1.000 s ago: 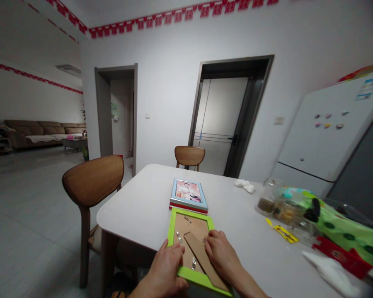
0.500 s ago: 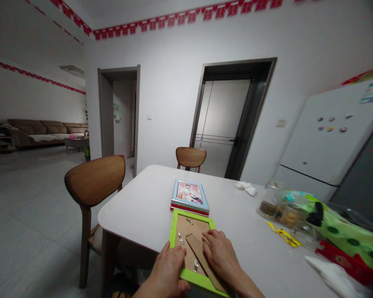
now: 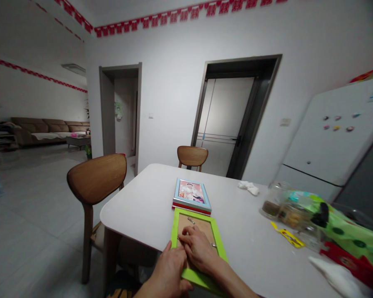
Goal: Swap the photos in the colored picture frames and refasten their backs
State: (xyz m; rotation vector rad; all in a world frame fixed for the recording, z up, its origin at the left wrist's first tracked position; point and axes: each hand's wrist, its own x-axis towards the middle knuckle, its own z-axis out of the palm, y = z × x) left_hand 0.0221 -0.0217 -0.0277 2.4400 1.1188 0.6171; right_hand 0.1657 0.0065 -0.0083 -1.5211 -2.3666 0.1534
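A green picture frame (image 3: 219,238) lies back side up at the table's near edge, its brown backing board (image 3: 202,227) showing small metal clips. My left hand (image 3: 170,265) grips the frame's left side near the lower corner. Over the backing, my right hand (image 3: 197,248) bends its fingers together at the left part of the board, close to my left fingertips; whatever they press or pinch is hidden. Just beyond the green frame, a light-blue frame (image 3: 192,193) with a photo rests on a red one (image 3: 189,208).
The white table (image 3: 136,198) also bears a crumpled white cloth (image 3: 249,187), glass jars (image 3: 271,203), a yellow packet (image 3: 287,237), a green bag (image 3: 345,231) and a red container (image 3: 348,260) on the right. Wooden chairs stand left (image 3: 99,178) and at the far side (image 3: 192,156).
My right hand has moved left across the backing, from its right side towards my left hand. A clip on the right side now shows, while the left ones are covered.
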